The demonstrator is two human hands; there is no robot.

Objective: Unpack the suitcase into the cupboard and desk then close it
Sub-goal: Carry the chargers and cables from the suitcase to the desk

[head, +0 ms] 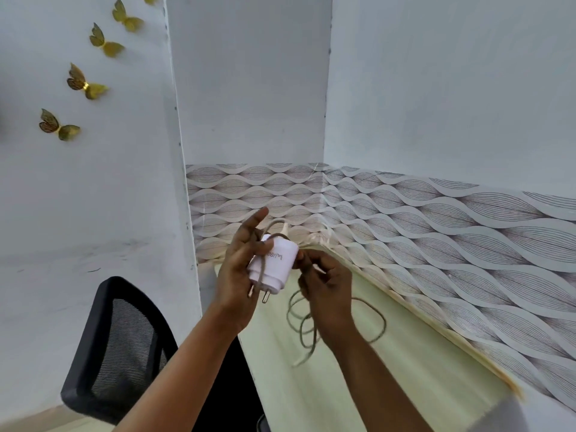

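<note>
Above the desk's back corner, the left hand grips a white charger, prongs down. The right hand pinches its brown cable, which seems partly wound round the charger; blur hides how tightly. The loose loops hanging below could slip or tangle if the pinch slackens.

The white charger bears a short grey brand word on its side. It appears upside down and blurred, so its letters cannot be read.
</note>
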